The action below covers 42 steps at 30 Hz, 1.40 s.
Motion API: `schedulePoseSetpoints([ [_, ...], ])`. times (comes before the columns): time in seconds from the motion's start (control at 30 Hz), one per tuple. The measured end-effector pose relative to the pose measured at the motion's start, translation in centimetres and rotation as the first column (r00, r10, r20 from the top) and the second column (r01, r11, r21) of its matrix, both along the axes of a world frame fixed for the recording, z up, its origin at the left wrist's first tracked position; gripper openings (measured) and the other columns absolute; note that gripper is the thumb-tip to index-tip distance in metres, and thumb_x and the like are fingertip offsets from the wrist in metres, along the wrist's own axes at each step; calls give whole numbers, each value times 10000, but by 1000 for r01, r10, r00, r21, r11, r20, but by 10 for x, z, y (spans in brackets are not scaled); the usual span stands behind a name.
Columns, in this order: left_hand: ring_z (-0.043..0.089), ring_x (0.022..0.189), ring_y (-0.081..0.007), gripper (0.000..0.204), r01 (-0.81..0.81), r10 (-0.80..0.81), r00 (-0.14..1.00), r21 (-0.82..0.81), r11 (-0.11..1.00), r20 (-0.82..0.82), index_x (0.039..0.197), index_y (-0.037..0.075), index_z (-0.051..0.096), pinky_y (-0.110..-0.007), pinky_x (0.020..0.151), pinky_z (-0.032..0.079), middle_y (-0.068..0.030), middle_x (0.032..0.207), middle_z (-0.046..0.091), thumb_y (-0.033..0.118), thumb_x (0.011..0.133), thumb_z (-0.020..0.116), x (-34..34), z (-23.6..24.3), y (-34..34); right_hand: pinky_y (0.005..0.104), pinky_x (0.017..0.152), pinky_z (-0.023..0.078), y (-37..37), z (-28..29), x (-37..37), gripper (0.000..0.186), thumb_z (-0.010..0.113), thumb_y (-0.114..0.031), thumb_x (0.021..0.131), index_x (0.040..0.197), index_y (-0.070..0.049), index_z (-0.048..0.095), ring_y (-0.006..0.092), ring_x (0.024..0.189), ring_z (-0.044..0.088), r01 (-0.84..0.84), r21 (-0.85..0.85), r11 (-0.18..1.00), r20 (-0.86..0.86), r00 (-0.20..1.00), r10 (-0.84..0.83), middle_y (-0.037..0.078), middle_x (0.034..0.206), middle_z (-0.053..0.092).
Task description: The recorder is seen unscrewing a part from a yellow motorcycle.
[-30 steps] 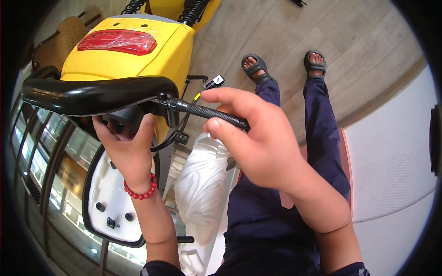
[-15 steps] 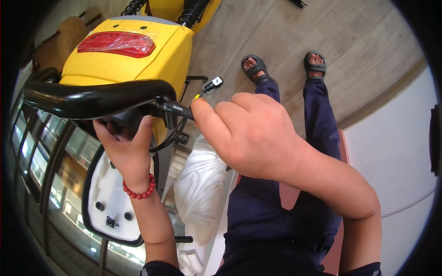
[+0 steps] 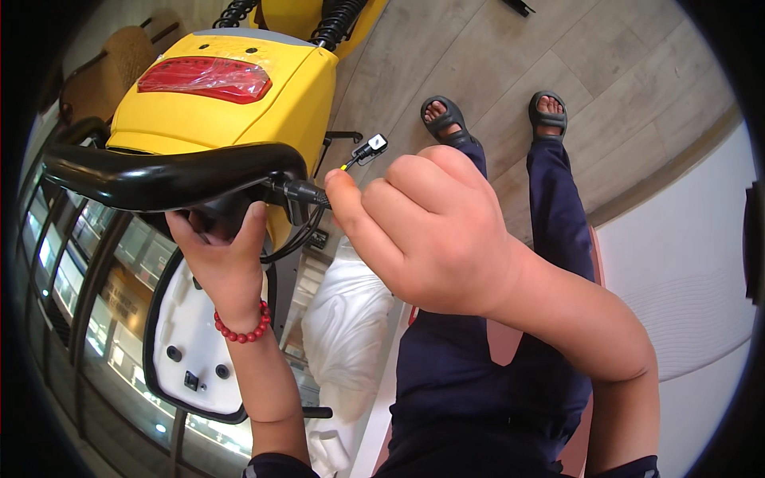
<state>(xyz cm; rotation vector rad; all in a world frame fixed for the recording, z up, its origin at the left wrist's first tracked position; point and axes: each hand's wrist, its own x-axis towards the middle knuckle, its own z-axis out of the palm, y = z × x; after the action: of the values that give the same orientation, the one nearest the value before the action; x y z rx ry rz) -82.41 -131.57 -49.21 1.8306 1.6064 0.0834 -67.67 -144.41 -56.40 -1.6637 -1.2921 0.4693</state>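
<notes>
A yellow scooter tail (image 3: 231, 119) with a plastic-wrapped red tail light (image 3: 207, 80) and a curved black grab rail (image 3: 175, 177) fills the upper left. My left hand (image 3: 223, 263), wearing a red bead bracelet (image 3: 243, 333), reaches up under the rail. Its thumb and fingers grip a black part (image 3: 219, 209) there, whose far side is hidden. My right hand (image 3: 438, 231) is a closed fist around a dark cylindrical tool (image 3: 303, 192) with a ribbed collar, pointing at the rail's right end. The fist covers the rest of the tool.
Black cables (image 3: 295, 240) hang below the rail, and a connector (image 3: 373, 146) sticks out beyond my right hand. A white-lined black tray-like part (image 3: 195, 342) with small fittings lies at lower left. White wrapping (image 3: 347, 319) stands beside my legs.
My right fist has rolled slightly around the tool, its knuckles shifting upward and to the right. The left hand keeps its grip; the whole view has shifted a little.
</notes>
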Motion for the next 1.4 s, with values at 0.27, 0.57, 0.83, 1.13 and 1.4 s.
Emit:
schedulePoseSetpoints([
  [0.27, 506, 1108, -223, 814, -6, 6, 1000, -1, 1000, -10, 1393, 17, 192, -318, 927, 444, -166, 1227, 445, -89, 734, 658, 0, 0, 0, 299, 541, 367, -3, 4, -10, 269, 606, -70, 644, 891, 34, 634, 183, 681, 484, 46, -64, 997, -184, 981, -57, 24, 629, 492],
  [0.57, 506, 1111, -227, 849, 20, -20, 1000, 11, 1000, -19, 1405, 10, 171, -318, 925, 451, -170, 1233, 441, -85, 724, 670, -3, 1, 3, 255, 673, 420, 3, 26, 1, 412, 634, 49, 653, 1047, -50, 564, 195, 727, 468, 52, -418, 907, -703, 614, -359, 111, 955, 432],
  [0.83, 505, 1108, -224, 832, 8, -8, 1000, 16, 1000, -3, 1395, 4, 189, -320, 927, 448, -171, 1222, 449, -86, 722, 670, -2, -2, 0, 247, 676, 454, 16, 27, -8, 345, 596, 31, 756, 1090, 9, 515, 92, 847, 546, 261, -500, 826, -806, -488, -334, 93, 1053, 471],
  [1.13, 492, 1125, -222, 812, -6, 6, 1000, 20, 1000, -13, 1388, 1, 203, -324, 947, 430, -170, 1230, 448, -98, 720, 654, 6, -1, -2, 271, 472, 409, 5, 16, 38, 145, 613, -80, 822, 927, 18, 627, 106, 547, 538, -553, -368, 747, -928, 270, -257, 19, 632, 560],
  [1.4, 495, 1126, -226, 814, -1, 1, 1000, 4, 1000, 16, 1389, -2, 205, -322, 948, 430, -172, 1242, 447, -103, 718, 654, 2, -3, 1, 410, 604, 470, -10, 17, -9, 254, 580, -34, 729, 964, 62, 580, 332, 641, 527, -30, -269, 963, -377, 923, -77, 139, 745, 522],
])
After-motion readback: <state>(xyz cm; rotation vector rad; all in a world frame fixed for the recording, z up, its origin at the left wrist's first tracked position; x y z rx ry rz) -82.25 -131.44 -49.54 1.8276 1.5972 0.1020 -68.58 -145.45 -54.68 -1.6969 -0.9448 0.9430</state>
